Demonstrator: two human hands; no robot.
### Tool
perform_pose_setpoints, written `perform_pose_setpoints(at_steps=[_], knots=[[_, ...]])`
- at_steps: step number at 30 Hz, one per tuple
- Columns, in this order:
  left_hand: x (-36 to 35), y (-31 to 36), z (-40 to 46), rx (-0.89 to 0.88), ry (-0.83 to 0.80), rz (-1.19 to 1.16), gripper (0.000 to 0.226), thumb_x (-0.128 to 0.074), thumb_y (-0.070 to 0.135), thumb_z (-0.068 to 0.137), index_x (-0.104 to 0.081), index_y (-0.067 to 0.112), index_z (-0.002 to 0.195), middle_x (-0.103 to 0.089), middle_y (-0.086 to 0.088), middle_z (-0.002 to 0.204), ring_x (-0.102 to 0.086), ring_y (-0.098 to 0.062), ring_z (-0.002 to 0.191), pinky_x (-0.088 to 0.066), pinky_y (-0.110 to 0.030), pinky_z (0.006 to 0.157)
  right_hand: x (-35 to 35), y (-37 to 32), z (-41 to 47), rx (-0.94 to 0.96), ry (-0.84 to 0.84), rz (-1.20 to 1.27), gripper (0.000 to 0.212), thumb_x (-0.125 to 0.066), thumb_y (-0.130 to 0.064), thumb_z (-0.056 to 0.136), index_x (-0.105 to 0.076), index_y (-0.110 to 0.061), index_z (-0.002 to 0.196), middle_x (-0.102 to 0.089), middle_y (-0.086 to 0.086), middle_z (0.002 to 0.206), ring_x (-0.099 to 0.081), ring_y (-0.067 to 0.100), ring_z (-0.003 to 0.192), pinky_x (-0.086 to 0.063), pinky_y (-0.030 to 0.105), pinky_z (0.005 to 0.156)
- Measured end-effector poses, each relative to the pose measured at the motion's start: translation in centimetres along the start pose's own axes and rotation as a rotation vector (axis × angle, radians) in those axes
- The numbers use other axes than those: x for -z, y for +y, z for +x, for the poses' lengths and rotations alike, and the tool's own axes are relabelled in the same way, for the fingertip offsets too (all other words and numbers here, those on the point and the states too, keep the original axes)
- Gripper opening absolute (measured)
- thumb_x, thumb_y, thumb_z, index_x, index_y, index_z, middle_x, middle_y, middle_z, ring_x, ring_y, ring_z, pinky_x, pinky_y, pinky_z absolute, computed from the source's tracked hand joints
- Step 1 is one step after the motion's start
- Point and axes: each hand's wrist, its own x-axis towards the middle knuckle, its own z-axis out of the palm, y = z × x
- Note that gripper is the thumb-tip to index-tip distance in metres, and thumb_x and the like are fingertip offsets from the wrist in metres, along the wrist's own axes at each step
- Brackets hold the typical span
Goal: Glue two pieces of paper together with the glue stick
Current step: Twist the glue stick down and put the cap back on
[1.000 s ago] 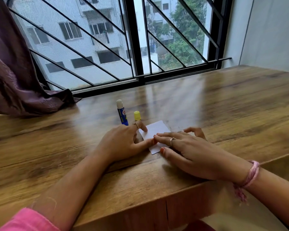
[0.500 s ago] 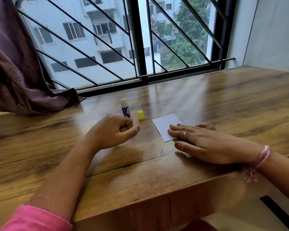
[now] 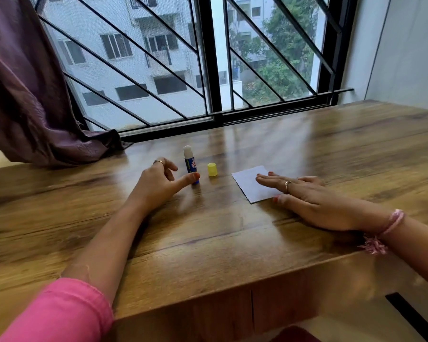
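Observation:
A blue glue stick (image 3: 189, 162) stands upright and uncapped on the wooden table (image 3: 208, 230), its white glue tip showing. Its yellow cap (image 3: 212, 169) stands just to the right. My left hand (image 3: 158, 185) is beside the stick with fingers apart; the thumb tip reaches the stick's base and the fingers curl behind it on the left. White paper (image 3: 251, 182) lies flat to the right. My right hand (image 3: 307, 201) rests palm down, fingers spread over the paper's right part. I cannot tell whether it is one sheet or two stacked.
A purple curtain (image 3: 30, 95) drapes onto the table's back left corner. A window with black bars (image 3: 208, 70) runs along the far edge. The table's front edge (image 3: 232, 290) is close to me, and a wall (image 3: 405, 58) stands at the right.
My left hand left the paper, moved left and forward to the glue stick and opened its fingers. My right hand stays flat on the paper. The camera view shifted.

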Motion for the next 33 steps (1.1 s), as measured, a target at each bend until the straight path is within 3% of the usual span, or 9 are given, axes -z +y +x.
perform_pose_setpoints(at_steps=[4,7,11,15,19,23,27,31,33], knots=[[-1.1,0.5,0.2,-0.006,0.029,-0.103,0.081,-0.07,0.059,0.069,-0.045,0.015,0.133,-0.06,0.001,0.108,-0.059,-0.012,0.092,-0.047,-0.02,0.071,-0.2,0.1,0.3,0.026,0.13,0.06,0.049,-0.034,-0.045,0.088,-0.039,-0.042,0.136,-0.037,-0.029,0.142,-0.029,-0.009,0.134,-0.021,0.041,0.115],[-1.6,0.8,0.2,-0.003,0.046,-0.204,0.08,-0.072,0.05,0.075,-0.041,0.013,0.139,-0.06,0.001,0.116,-0.06,-0.014,0.103,-0.052,-0.029,0.086,-0.5,0.0,0.4,0.093,0.158,0.048,0.05,-0.038,-0.048,0.085,-0.046,-0.038,0.133,-0.044,-0.025,0.138,-0.038,-0.003,0.132,-0.029,0.045,0.111],[-1.9,1.2,0.3,0.0,0.035,-0.256,0.06,-0.07,0.037,0.083,-0.047,0.014,0.133,-0.061,0.003,0.109,-0.06,-0.004,0.09,-0.049,-0.017,0.076,-0.6,-1.0,0.4,0.182,0.237,0.013,0.042,-0.038,-0.047,0.087,-0.053,-0.039,0.125,-0.054,-0.018,0.133,-0.045,-0.004,0.125,-0.029,0.043,0.108],[-2.1,1.5,0.3,-0.038,0.074,-0.213,0.037,-0.07,0.03,0.085,-0.058,0.013,0.115,-0.065,0.001,0.101,-0.061,-0.001,0.083,-0.047,-0.007,0.063,-1.0,-2.0,0.5,0.321,0.217,-0.077,0.034,-0.042,-0.043,0.092,-0.058,-0.036,0.12,-0.057,-0.02,0.128,-0.047,-0.004,0.123,-0.024,0.032,0.104],[-2.0,1.6,0.2,-0.02,0.065,-0.334,0.031,-0.071,0.028,0.084,-0.063,0.011,0.108,-0.07,-0.004,0.101,-0.066,-0.016,0.094,-0.05,-0.022,0.081,-1.2,-2.8,0.8,0.411,0.241,-0.124,0.03,-0.048,-0.038,0.093,-0.061,-0.032,0.119,-0.06,-0.017,0.123,-0.058,0.004,0.11,-0.037,0.025,0.097],[-1.4,2.9,-0.8,-0.027,-0.066,-0.651,0.03,-0.068,0.02,0.084,-0.064,0.011,0.112,-0.071,-0.009,0.109,-0.066,-0.021,0.103,-0.049,-0.03,0.085,-1.0,-4.2,1.7,0.281,0.318,0.129,0.035,-0.055,-0.034,0.09,-0.06,-0.023,0.123,-0.063,-0.01,0.112,-0.061,-0.001,0.094,-0.042,0.005,0.072],[-1.1,3.4,-1.4,-0.08,-0.283,-0.859,0.033,-0.066,0.019,0.084,-0.062,0.009,0.115,-0.071,-0.012,0.113,-0.064,-0.025,0.112,-0.047,-0.034,0.099,-0.5,-5.6,3.6,0.03,0.101,0.552,0.045,-0.058,-0.027,0.09,-0.047,-0.017,0.133,-0.063,-0.002,0.114,-0.067,0.009,0.089,-0.051,0.015,0.059],[-0.8,3.6,-2.0,-0.094,-0.436,-1.003,0.036,-0.067,0.019,0.086,-0.061,0.006,0.119,-0.07,-0.013,0.112,-0.064,-0.025,0.111,-0.051,-0.029,0.095,-0.3,-6.5,4.8,0.027,-0.113,0.865,0.025,-0.042,-0.021,0.099,-0.051,-0.014,0.121,-0.06,0.004,0.115,-0.068,0.017,0.086,-0.051,0.02,0.053],[-0.7,3.7,-2.2,-0.102,-0.488,-1.03,0.038,-0.07,0.021,0.082,-0.064,0.008,0.117,-0.07,-0.013,0.111,-0.065,-0.024,0.108,-0.051,-0.028,0.092,-0.6,-6.6,4.9,0.033,-0.177,0.989,0.026,-0.039,-0.019,0.1,-0.052,-0.008,0.119,-0.061,0.01,0.117,-0.067,0.017,0.083,-0.049,0.019,0.053]])
